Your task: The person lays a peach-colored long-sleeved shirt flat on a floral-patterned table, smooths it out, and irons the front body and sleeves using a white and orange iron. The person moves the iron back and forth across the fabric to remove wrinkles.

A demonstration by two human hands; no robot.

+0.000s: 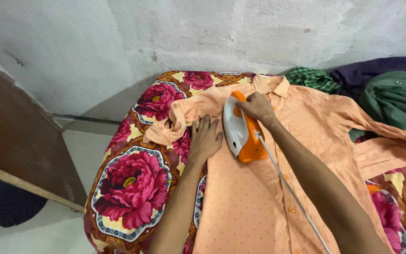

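An orange dotted shirt (240,197) lies spread, buttons up, on a bed covered by a flowered cloth (132,183). My right hand (258,107) grips the handle of a white and orange iron (238,131), which rests on the shirt's upper front near the collar (271,84). A white cord (287,188) trails from the iron along my right forearm. My left hand (205,138) lies flat with fingers spread on the shirt's left side, just left of the iron, below the bunched sleeve (165,131).
Green, purple and checked garments (391,94) are piled at the right against the rough white wall (212,33). A brown wooden board (15,141) leans at the left, beside the pale floor (81,155).
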